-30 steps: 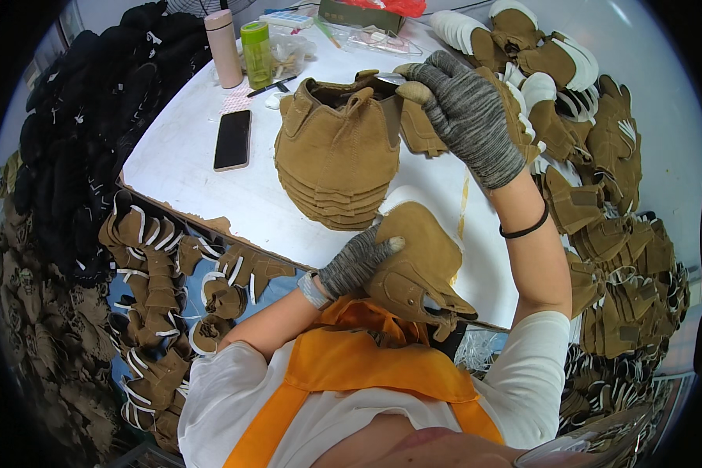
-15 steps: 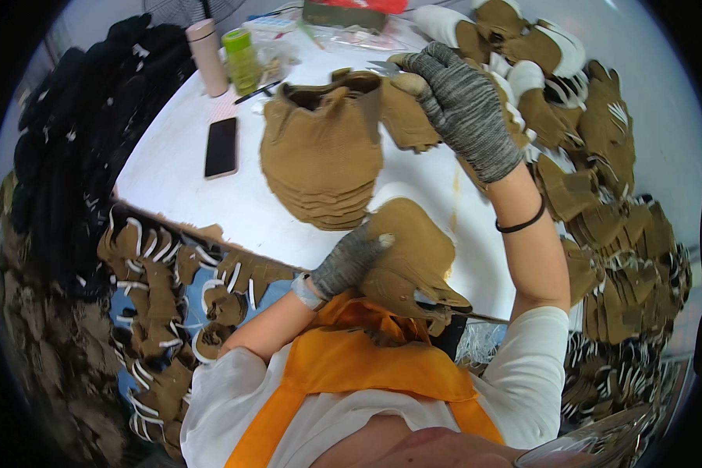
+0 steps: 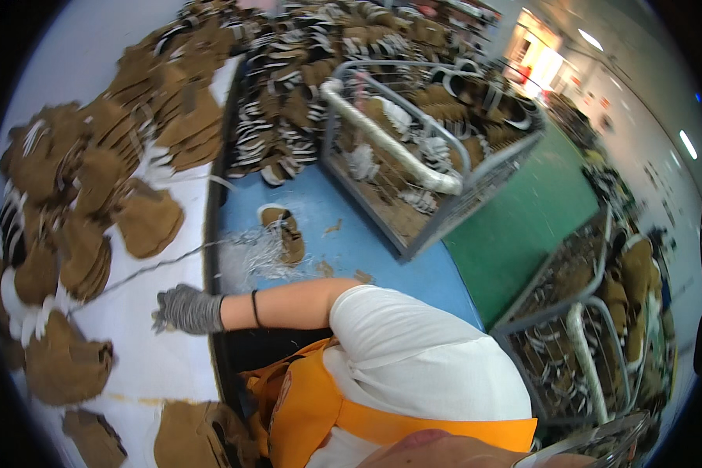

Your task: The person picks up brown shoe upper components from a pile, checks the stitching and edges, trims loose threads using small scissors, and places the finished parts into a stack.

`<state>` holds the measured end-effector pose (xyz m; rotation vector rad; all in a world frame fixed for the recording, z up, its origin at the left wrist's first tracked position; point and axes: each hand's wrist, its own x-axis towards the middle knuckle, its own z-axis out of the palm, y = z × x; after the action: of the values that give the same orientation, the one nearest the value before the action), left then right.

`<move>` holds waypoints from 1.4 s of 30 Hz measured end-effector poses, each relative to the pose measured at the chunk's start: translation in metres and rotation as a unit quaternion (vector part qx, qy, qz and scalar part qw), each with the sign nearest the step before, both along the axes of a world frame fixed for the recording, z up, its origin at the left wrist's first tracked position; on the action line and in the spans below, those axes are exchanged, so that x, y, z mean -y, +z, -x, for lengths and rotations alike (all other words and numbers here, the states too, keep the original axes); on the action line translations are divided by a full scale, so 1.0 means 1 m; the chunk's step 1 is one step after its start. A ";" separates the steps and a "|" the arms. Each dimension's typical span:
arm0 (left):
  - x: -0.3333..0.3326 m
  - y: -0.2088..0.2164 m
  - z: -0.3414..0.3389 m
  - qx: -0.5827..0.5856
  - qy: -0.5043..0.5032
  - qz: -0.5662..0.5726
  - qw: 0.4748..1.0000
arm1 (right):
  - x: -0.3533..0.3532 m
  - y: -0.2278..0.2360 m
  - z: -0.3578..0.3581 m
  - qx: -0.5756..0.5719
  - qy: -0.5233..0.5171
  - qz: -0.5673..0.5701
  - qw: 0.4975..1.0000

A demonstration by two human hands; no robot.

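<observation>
My right hand [image 3: 186, 310], in a grey knit glove with a black band on the wrist, reaches over the white table [image 3: 152, 355] near its edge. Its fingers look curled together, and motion blur hides whatever may be between them. Closest to it on the far side is a stack of brown fabric shoe uppers [image 3: 84, 253]. A single brown upper [image 3: 65, 363] lies beyond the hand. Another brown piece [image 3: 191, 437] sits at the lower border, across the table edge; its support is hidden. My left hand is out of view.
Brown uppers [image 3: 187, 117] pile along the table. A grey cart [image 3: 413, 156] with a white padded bar holds more on the blue floor [image 3: 382, 269]. Near the table lie a loose upper [image 3: 291, 238] and white thread scraps [image 3: 269, 253]. A second cart [image 3: 569, 351] stands behind my shoulder.
My view has swung far to the right, bringing the carts and floor in. Bottles, phone and my left hand have left the picture. My right hand now appears lower, over bare tabletop.
</observation>
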<state>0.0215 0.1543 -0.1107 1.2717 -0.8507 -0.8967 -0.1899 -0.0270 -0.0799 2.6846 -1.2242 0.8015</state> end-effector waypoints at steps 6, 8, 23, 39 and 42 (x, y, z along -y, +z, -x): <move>0.022 0.003 0.009 0.026 -0.034 -0.008 0.999 | 0.007 -0.002 -0.014 0.035 -0.070 -0.103 0.992; 0.019 0.003 0.008 0.024 -0.033 -0.006 0.999 | 0.005 0.001 -0.014 0.008 -0.079 -0.078 0.994; -0.104 -0.012 -0.072 0.017 0.128 -0.026 0.991 | 0.013 -0.043 -0.024 0.166 -0.021 0.089 0.982; -0.076 0.100 -0.029 -0.210 0.060 0.110 0.970 | -0.082 0.088 -0.070 0.316 0.234 -0.633 0.667; -0.075 0.098 -0.036 -0.242 0.054 0.102 0.963 | -0.079 0.086 -0.063 0.327 0.244 -0.627 0.664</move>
<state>0.0575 0.2298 -0.0131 0.8571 -0.4656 -0.9525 -0.1269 0.0518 0.0064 4.2190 -1.5624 1.4928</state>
